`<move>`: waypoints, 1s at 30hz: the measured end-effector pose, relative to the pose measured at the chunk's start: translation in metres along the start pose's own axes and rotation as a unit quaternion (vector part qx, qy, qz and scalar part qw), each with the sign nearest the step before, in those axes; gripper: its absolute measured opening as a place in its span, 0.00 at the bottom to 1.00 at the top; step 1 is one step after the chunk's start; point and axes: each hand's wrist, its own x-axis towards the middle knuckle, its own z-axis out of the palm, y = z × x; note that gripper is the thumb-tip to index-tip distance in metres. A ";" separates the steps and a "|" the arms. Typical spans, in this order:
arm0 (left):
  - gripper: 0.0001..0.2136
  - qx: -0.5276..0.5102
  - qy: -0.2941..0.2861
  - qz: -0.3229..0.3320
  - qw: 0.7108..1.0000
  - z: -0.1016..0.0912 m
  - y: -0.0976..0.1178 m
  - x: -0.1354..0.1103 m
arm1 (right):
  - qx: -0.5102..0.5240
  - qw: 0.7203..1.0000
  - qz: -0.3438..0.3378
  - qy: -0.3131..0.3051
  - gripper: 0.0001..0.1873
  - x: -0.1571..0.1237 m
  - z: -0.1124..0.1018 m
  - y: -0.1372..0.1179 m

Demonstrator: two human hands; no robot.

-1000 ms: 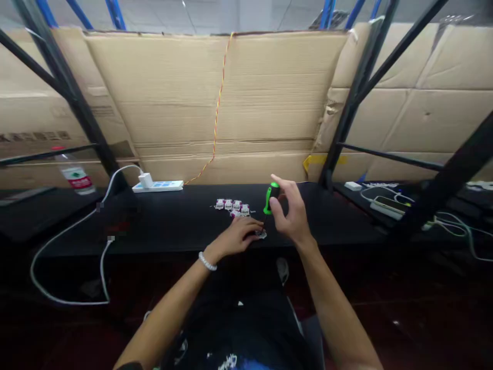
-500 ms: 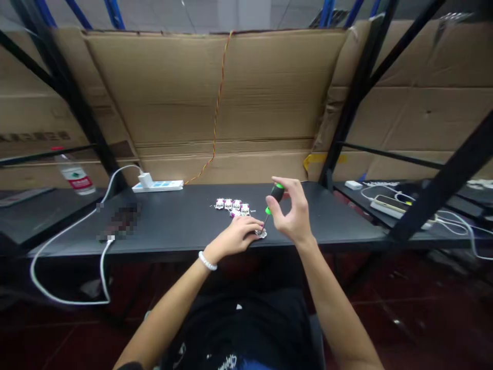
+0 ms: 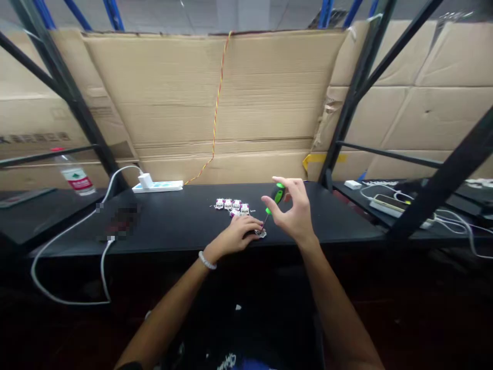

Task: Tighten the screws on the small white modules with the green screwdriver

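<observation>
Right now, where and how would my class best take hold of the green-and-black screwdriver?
Probably by its thick handle, from above and the right. The screwdriver tilts, handle up and toward the right hand, giving a broader surface to wrap. Its thin shaft runs down toward a small white part beside the left hand, where space looks tighter.

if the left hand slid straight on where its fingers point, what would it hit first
Probably the screwdriver shaft, right beside the left hand's fingertips; whether they already touch is unclear.
</observation>
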 end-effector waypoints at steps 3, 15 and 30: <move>0.08 0.000 -0.004 0.004 1.000 -0.001 0.001 0.000 | -0.001 1.000 0.013 -0.002 0.24 -0.001 0.002 0.001; 0.09 0.008 -0.003 0.005 1.000 0.000 -0.001 0.001 | 0.005 1.000 0.009 0.002 0.22 -0.002 0.005 0.000; 0.08 -0.006 -0.006 -0.008 1.000 -0.001 0.002 0.000 | 0.023 0.999 0.003 -0.029 0.26 0.000 -0.001 0.001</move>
